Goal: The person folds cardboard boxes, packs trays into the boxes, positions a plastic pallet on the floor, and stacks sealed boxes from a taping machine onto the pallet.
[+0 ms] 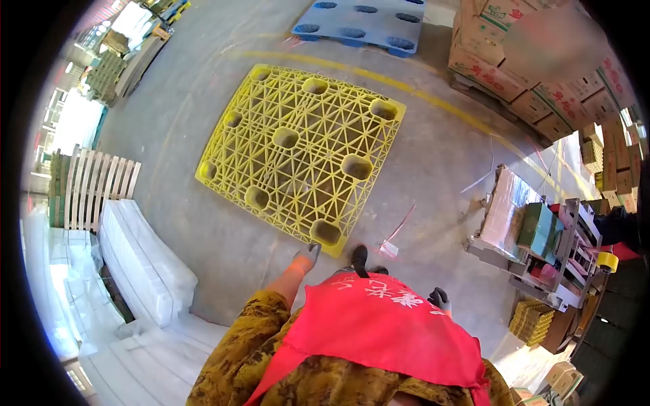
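Note:
A yellow plastic pallet [308,145] with an open lattice top and several hollow pockets lies on the concrete floor in front of me. My left hand [309,254], in a grey glove, hangs over the pallet's near edge by its close corner. Its fingers are loosely bent, with nothing seen in them; whether it touches the pallet is unclear. My right hand [440,299], also gloved, hangs beside my red apron [389,318]. Those fingers are slightly apart and hold nothing visible. My dark shoe [359,256] stands close to the pallet's corner.
A blue pallet [359,24] lies beyond a yellow floor line [460,111]. Stacked cartons [487,71] stand at upper right, a loaded metal cart [511,260] at right. White wrapped bundles [145,264] and a slatted wooden pallet [101,186] are on the left.

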Motion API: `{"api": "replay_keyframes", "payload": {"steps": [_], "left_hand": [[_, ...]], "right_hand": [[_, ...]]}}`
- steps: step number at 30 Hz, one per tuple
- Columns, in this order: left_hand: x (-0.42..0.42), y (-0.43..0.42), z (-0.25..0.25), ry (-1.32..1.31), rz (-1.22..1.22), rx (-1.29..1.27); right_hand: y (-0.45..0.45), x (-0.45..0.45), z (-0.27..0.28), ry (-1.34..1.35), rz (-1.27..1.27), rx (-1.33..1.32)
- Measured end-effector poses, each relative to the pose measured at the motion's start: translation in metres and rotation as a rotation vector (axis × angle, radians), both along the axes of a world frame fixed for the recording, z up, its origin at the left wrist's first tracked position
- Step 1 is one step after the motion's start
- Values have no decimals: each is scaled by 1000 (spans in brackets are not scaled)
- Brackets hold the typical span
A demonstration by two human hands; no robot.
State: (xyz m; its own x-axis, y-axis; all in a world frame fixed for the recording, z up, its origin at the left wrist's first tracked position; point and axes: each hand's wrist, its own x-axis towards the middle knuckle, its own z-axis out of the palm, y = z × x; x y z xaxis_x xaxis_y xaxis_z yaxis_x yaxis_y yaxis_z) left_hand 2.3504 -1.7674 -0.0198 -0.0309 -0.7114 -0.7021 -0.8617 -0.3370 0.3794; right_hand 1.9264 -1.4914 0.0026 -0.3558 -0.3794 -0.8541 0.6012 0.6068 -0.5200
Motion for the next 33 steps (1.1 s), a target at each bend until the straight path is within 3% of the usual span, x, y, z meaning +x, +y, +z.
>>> {"api": "replay_keyframes", "payload": {"steps": [6,9,12,14,16,18,20,22,25,26,28,30,32,33], "left_hand": [[-31,-20,16,55,30,-18],[-33,-16,-23,102,166,-172],[-34,-19,-80,156,108,-374],[-32,-29,-98,311,105,-247],[-52,-40,-56,379,63,-159],[-64,-45,-45,504,115,76],[-89,-51,-54,537,120,-70],[-124,-64,-43,736,76,71],[-198,-77,-31,673,111,137],[-214,-86,-53,859,61,238],[-289,-79,33,677,-26,220],[-319,-86,11,747,-58,276],[-344,-106,-59,892,52,461],[-369,-100,-39,920,44,430]], "right_hand": [[7,-2,9,6,-104,86],[22,3,5,-30,-219,97],[38,6,-3,-54,-273,65],[36,11,-2,-53,-311,126],[47,19,-8,-44,-327,87],[61,36,-4,-65,-343,45],[48,41,27,9,-364,-19],[47,35,31,24,-426,-36],[34,18,42,96,-590,-16],[30,6,45,112,-636,-23],[23,-23,48,132,-707,-34],[18,-53,43,172,-777,-83],[16,-89,38,187,-838,-118],[13,-115,34,190,-863,-142]]}}
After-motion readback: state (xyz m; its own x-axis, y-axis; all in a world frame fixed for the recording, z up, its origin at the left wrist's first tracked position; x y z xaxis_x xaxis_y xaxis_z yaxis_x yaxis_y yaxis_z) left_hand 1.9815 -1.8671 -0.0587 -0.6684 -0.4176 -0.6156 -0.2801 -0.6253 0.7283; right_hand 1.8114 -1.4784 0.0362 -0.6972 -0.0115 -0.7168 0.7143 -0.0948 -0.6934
